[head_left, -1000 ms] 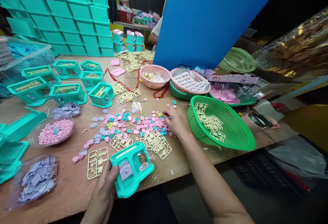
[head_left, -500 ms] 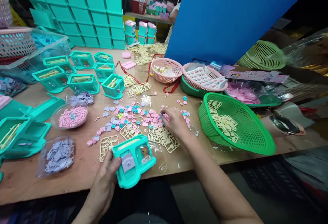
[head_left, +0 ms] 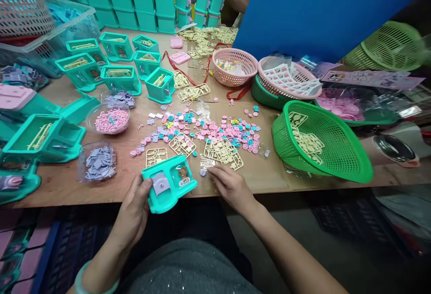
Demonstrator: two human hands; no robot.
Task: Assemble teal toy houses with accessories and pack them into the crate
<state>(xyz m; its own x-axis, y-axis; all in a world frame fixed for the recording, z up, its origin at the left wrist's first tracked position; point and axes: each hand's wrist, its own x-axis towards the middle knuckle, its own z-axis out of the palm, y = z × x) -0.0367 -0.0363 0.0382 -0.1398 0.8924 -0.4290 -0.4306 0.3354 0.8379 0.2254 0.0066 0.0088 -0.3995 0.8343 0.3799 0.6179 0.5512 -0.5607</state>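
My left hand (head_left: 134, 197) grips a teal plastic toy case (head_left: 170, 184) by its left side, above the table's front edge. On the case's face are a lavender square plate (head_left: 160, 183) and a bear sticker (head_left: 182, 173). Close to its right side, my right hand (head_left: 232, 186) pinches a small round lavender knob (head_left: 202, 173) at the fingertips. Beyond both hands lie scattered pink and blue round pieces (head_left: 215, 128). Cream part frames (head_left: 224, 151) lie just past my right hand.
A green basket (head_left: 323, 150) with cream frames stands at right, pink baskets (head_left: 235, 67) behind. Several teal cases (head_left: 119, 78), a bowl of pink pieces (head_left: 109, 121) and a tray of lavender plates (head_left: 99, 163) are at left. A blue panel (head_left: 319, 11) slants across the back.
My right hand has come back from the pile of round pieces toward the teal case, with the lavender knob in its fingertips. My left hand still holds the case. The view has tilted down.
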